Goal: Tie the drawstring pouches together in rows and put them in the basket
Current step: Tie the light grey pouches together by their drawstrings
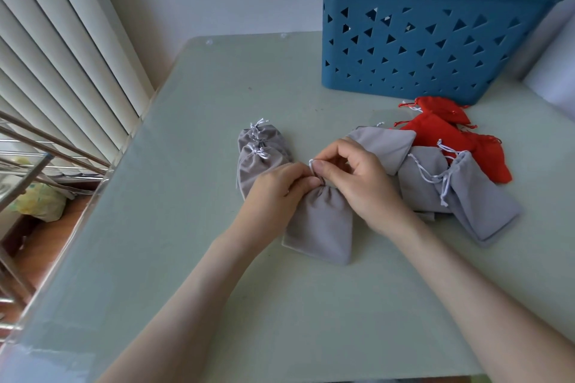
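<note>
While the grey pouch (320,224) lay on the worktop (217,258), its neck at twelve o'clock was pinched by the left hand (273,193), its cord (311,162) by the right hand (357,177); light, limp cloth, judged best held there.

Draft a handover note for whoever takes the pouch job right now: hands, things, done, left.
Hands: left grip holds the gathered neck of a grey velvet pouch lying on the pale green table; right grip pinches its white drawstring.
Things: two cinched grey velvet pouches overlap just left of it; loose grey pouches and red fabric pouches are piled to the right, before the blue plastic basket.
Done: those two cinched; whether they are tied together, cannot tell.
Left: finish this pouch, tie the rest in rows, load the basket; its inside is not visible.
</note>
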The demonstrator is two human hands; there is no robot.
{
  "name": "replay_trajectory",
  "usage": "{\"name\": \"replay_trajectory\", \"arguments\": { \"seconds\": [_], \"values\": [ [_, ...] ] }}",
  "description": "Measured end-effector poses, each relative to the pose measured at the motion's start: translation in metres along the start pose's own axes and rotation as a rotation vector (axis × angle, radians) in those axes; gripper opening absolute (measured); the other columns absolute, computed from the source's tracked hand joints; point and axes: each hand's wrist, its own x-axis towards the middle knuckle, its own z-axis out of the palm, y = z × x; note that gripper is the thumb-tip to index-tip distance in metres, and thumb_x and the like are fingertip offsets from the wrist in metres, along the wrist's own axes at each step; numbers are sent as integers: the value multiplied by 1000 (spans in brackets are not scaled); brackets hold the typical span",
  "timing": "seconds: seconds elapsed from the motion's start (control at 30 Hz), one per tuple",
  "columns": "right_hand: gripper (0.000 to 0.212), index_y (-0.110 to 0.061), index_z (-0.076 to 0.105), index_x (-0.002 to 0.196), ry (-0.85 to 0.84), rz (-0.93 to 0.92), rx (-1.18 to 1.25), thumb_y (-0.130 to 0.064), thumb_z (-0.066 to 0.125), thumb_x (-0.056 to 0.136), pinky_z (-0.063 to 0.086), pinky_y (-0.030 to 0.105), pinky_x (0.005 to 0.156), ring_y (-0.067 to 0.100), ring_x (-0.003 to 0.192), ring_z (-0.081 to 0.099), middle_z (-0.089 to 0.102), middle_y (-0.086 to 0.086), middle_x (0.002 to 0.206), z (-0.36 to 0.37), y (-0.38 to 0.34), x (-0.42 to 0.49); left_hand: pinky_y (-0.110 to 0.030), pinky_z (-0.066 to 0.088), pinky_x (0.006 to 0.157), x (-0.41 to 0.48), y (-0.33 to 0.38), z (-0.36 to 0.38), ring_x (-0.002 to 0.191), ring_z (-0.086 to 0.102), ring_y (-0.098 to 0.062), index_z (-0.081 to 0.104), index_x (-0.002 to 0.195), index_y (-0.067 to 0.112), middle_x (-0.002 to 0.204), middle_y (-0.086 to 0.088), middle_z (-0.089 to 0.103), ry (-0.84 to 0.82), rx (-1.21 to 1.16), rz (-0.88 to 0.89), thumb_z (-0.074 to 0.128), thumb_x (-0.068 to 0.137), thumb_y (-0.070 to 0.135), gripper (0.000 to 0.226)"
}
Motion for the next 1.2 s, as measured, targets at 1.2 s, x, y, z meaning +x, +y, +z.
{"name": "replay_trajectory", "arguments": {
  "seconds": [1.2],
  "values": [
    [18, -24, 64, 110, -139, 206, 154, -21, 55, 95, 42, 23, 93, 6, 97, 63, 72, -10, 95, -6, -8, -2, -22, 45, 66, 3, 5, -7, 71, 55, -14, 65, 75, 12, 76, -5, 63, -42, -839, -400, 60, 84, 22, 14]
  ]
}}
